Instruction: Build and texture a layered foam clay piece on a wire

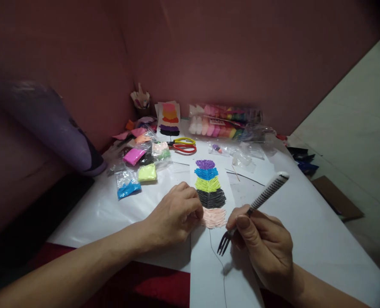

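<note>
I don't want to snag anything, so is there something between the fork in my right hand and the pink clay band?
Nothing visible: only bare paper shows between the tines of the fork and the pink clay band. Your left hand is at the band's left edge, outside that gap.

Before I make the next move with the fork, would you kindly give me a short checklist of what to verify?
1. Fork held in the right hand: ok, gripped with the tines pointing down.
2. Tines clear of the pink band: ok, they sit just on the near side of it.
3. Left hand steadying the paper: cannot tell; its curled fingers are by the pink band's left edge, contact hidden.
4. Drawn line visible below the pink band: ok.
5. Scissors out of the way: ok, lying beyond the hands.
</note>
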The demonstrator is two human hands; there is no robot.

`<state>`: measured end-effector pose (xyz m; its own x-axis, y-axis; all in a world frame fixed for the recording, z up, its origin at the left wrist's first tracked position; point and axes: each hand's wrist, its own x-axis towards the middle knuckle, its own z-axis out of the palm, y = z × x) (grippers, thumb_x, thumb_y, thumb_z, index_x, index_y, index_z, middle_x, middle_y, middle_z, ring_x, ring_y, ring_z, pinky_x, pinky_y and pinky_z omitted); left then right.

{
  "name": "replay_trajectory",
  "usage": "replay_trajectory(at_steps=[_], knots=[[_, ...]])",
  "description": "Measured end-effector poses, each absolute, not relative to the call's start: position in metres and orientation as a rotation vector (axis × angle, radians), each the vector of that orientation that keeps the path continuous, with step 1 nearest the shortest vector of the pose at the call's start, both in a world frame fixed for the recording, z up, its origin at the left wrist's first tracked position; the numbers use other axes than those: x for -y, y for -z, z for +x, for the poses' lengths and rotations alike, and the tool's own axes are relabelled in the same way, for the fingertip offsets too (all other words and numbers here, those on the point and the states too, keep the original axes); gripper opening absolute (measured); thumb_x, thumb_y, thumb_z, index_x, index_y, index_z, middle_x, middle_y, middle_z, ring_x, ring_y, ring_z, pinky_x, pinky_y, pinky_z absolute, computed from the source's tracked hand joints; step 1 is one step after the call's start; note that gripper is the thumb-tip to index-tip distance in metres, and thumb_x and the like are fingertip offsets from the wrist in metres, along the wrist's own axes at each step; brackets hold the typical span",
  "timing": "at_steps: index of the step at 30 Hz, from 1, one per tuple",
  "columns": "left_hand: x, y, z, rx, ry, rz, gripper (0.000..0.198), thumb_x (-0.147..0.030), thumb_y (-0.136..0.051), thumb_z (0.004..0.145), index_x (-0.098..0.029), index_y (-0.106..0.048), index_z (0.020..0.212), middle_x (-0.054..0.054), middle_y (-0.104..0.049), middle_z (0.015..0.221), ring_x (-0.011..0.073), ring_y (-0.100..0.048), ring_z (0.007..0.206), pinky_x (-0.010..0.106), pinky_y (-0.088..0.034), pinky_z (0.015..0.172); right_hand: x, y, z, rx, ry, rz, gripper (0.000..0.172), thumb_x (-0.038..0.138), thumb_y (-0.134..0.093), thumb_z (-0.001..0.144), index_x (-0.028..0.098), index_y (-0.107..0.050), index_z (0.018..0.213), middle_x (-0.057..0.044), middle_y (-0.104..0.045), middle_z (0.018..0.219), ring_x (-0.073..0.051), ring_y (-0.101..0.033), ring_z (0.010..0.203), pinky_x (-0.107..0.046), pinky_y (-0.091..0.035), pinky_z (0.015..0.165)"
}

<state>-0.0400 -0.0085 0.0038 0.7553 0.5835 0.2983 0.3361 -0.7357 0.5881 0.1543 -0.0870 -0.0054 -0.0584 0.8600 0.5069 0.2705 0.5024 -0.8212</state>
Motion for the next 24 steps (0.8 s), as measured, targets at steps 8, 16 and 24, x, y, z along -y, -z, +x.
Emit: replay_trajectory(at_steps=[8, 16, 24], knots=[[0.0099, -0.0071, -0.0407, -0.708, -0.583, 2.415, 0.014, -0.005, -0.053, 0.078, -0.016, -0.062, 0.078, 0.007, -0.059, 0.083, 0.0198, -0.046, 0.084, 0.033, -0.038, 0.071, 0.0863, 0.0038, 0.1545, 1.618, -0.636, -1.003, 0.024, 0.02, -0.045, 0.096, 0.02, -0.061, 0.077, 0.003, -0.051, 0.058, -0.008, -0.05, 0.049, -0.022, -0.039, 0.047], [0.0087, -0.0048, -0.0414, -0.677, -0.651, 2.406, 0.016, -0.004, -0.052, 0.081, -0.016, -0.063, 0.08, 0.006, -0.058, 0.082, 0.0194, -0.046, 0.085, 0.032, -0.037, 0.071, 0.0874, 0.0026, 0.1526, 1.606, -0.62, -0.996, 0.025, 0.019, -0.045, 0.097, 0.019, -0.061, 0.077, 0.003, -0.05, 0.057, -0.009, -0.049, 0.048, -0.023, -0.039, 0.045], [0.0083, -0.0108, -0.0416, -0.707, -0.932, 2.182, 0.015, -0.018, -0.054, 0.088, -0.016, -0.054, 0.073, 0.002, -0.055, 0.072, 0.0148, -0.049, 0.075, 0.029, -0.039, 0.069, 0.0856, 0.0016, 0.1519, 1.701, -0.683, -0.991, 0.027, 0.019, -0.044, 0.097, 0.019, -0.06, 0.075, 0.003, -0.049, 0.057, -0.009, -0.048, 0.045, -0.022, -0.039, 0.043]])
